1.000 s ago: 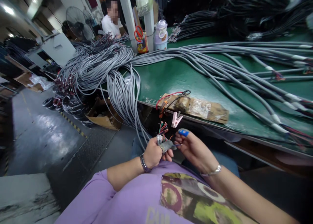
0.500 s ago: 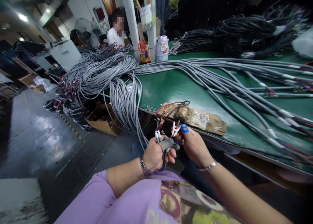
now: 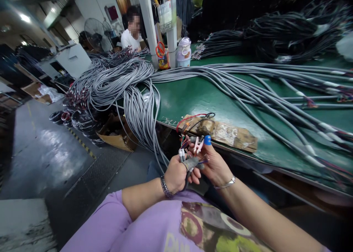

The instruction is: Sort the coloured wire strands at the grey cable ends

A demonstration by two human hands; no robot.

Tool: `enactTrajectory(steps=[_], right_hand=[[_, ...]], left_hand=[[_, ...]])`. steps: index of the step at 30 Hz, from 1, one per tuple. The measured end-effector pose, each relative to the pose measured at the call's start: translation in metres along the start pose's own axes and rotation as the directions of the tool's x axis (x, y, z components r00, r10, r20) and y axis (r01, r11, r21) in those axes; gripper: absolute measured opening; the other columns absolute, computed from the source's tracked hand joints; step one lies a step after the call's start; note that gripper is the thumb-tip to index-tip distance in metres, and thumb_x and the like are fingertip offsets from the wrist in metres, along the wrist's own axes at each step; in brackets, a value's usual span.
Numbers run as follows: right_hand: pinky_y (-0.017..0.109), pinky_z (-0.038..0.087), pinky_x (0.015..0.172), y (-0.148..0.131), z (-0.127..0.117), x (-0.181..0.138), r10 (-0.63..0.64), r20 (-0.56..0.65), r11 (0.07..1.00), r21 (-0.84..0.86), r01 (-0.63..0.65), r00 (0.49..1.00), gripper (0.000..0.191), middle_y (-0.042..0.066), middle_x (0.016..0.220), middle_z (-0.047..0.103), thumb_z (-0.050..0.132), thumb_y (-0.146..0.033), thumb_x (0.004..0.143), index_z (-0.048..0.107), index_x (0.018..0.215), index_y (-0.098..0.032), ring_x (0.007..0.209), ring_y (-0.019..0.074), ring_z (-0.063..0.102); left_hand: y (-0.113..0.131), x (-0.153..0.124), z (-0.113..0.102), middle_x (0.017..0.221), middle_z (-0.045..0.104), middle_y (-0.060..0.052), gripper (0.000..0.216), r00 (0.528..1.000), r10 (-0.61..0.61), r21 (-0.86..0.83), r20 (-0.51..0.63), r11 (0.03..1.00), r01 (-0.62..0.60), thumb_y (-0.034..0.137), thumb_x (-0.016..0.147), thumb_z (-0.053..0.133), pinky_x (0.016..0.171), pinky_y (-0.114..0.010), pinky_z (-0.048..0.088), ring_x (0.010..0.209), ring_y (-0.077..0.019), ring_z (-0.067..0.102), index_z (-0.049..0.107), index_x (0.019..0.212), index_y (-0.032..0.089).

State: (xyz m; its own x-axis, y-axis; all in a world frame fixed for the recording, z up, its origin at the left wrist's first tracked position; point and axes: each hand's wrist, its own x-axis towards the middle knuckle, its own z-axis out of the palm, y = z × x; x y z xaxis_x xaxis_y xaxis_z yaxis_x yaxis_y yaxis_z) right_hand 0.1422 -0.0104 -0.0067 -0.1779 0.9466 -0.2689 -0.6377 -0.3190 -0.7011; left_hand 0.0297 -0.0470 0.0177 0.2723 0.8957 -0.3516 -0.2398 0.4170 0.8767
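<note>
Lower centre of the frame: our left hand (image 3: 176, 173) is closed in a fist around the stripped end of a grey sheathed cable (image 3: 184, 178), whose loop hangs below the fist, with a grey fabric finger cot on the forefinger. A fan of thin coloured wires (image 3: 184, 141) sticks up out of the fist, along with two short white-capped ends. Our right hand (image 3: 215, 165), just right of it and touching at the fingertips, has fingers pressed together on one of the fine wires near the cable end; which wire exactly we cannot tell. A blue cap (image 3: 207, 140) covers the right thumb tip. A small pink plastic clip (image 3: 197, 144) sits right above the two hands, at the near edge of the green-topped workbench (image 3: 193, 94). Behind the clip, on the bench edge, lies a brown taped cardboard strip (image 3: 228, 132) with a red and a black lead looping off its left end. Long grey cable bundles (image 3: 132, 86) run across the bench from the right and spill over its left edge toward the floor. Upper centre, by a white post (image 3: 147, 24), stand a pale lidded jar (image 3: 183, 52) and orange-handled scissors (image 3: 160, 49). A person in a white shirt (image 3: 131, 39) sits in the upper left.
</note>
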Motion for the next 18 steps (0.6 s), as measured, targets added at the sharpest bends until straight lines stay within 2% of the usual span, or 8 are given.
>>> enactTrajectory(steps=[6, 9, 13, 15, 18], right_hand=[[0.034, 0.052, 0.068, -0.005, -0.004, -0.009, 0.01, 0.075, 0.999, -0.051, -0.006, 0.997, 0.057, 0.005, 0.079, 0.066, 0.055, -0.078, 0.07, 0.066, 0.079, -0.023, 0.069, 0.0195, 0.062], [0.031, 0.05, 0.064, -0.01, -0.014, -0.015, 0.08, 0.105, 0.993, -0.094, -0.07, 0.991, 0.057, 0.005, 0.077, 0.066, 0.058, -0.076, 0.069, 0.067, 0.08, -0.021, 0.066, 0.0176, 0.059], [0.028, 0.047, 0.059, -0.018, -0.035, -0.028, 0.235, 0.212, 0.945, -0.28, -0.172, 0.949, 0.053, 0.003, 0.069, 0.062, 0.069, -0.068, 0.066, 0.066, 0.075, -0.016, 0.06, 0.014, 0.055], [0.029, 0.047, 0.06, -0.022, -0.041, -0.035, 0.266, 0.231, 0.909, -0.384, -0.164, 0.936, 0.049, 0.003, 0.066, 0.061, 0.071, -0.064, 0.068, 0.064, 0.071, -0.015, 0.059, 0.0139, 0.055], [0.029, 0.047, 0.059, -0.029, -0.044, -0.04, 0.241, 0.227, 0.856, -0.507, -0.097, 0.943, 0.046, 0.002, 0.063, 0.06, 0.072, -0.06, 0.069, 0.062, 0.067, -0.015, 0.057, 0.0132, 0.053]], left_hand=[[-0.004, -0.003, -0.004, 0.048, 0.058, 0.0, 0.048, 1.0, 0.004, 0.021, -0.013, 1.0, -0.003, 0.06, 0.064, 0.07, 0.032, -0.018, 0.026, 0.033, -0.0096, 0.051, 0.052, 0.066, 0.015], [-0.008, -0.007, -0.009, 0.049, 0.058, 0.0, 0.048, 1.0, -0.001, 0.049, -0.008, 0.999, 0.001, 0.059, 0.064, 0.07, 0.032, -0.019, 0.027, 0.034, -0.0101, 0.052, 0.053, 0.069, 0.015], [-0.016, -0.012, -0.018, 0.052, 0.06, 0.0, 0.048, 1.0, 0.008, 0.123, 0.008, 0.992, -0.009, 0.061, 0.067, 0.067, 0.033, -0.018, 0.029, 0.037, -0.0101, 0.054, 0.054, 0.072, 0.015], [-0.019, -0.013, -0.02, 0.054, 0.061, -0.001, 0.047, 1.0, 0.017, 0.17, 0.021, 0.985, -0.02, 0.061, 0.07, 0.065, 0.035, -0.017, 0.031, 0.039, -0.0098, 0.056, 0.054, 0.07, 0.015], [-0.02, -0.015, -0.021, 0.055, 0.06, -0.001, 0.046, 0.999, 0.021, 0.232, 0.04, 0.972, -0.03, 0.06, 0.072, 0.064, 0.037, -0.018, 0.033, 0.041, -0.0093, 0.056, 0.054, 0.067, 0.015]])
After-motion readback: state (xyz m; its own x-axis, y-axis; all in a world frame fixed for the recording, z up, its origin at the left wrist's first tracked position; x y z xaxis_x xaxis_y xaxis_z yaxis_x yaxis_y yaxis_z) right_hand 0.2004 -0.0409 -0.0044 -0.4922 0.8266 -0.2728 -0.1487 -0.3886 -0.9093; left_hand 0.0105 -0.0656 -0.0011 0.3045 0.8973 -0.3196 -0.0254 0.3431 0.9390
